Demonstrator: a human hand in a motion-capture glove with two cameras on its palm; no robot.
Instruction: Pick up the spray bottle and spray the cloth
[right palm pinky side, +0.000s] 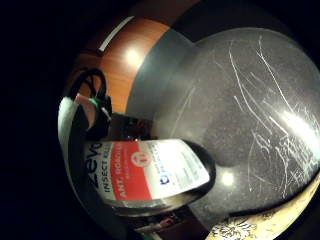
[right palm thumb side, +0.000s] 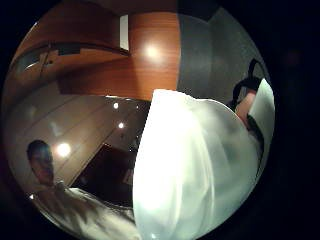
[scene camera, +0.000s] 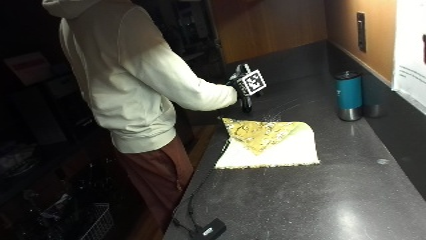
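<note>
— One hand is doing all the work. The gloved right hand (scene camera: 241, 89) is raised over the dark countertop (scene camera: 319, 200), just beyond the far edge of the cloth (scene camera: 269, 143).

— Is it holding the spray bottle?

— Yes. From the room I only catch the dark lower part of the spray bottle (scene camera: 246, 104) under the hand. The little-finger-side palm view shows more: the spray bottle (right palm pinky side: 150, 172) lies right against the palm, white with a red label, and its print reads as an insect killer. In the thumb-side palm view a pale part of the bottle (right palm thumb side: 195, 170) fills much of the frame.

— And the fingers?

— Curled round the bottle, as far as I can make out; the hand is closed about it, not spread.

— Where's the cloth?

— Flat on the countertop near the front edge, a yellowish patterned piece with one corner folded over, so a triangle of pattern lies on top of the paler side. Its edge also peeks into the little-finger-side view (right palm pinky side: 260, 225), below the bottle.

— Anything else up there?

— A teal tumbler (scene camera: 349, 95) stands by the wall, well apart from the cloth. A small black device (scene camera: 210, 230) with a cable lies at the near edge of the countertop.
</note>
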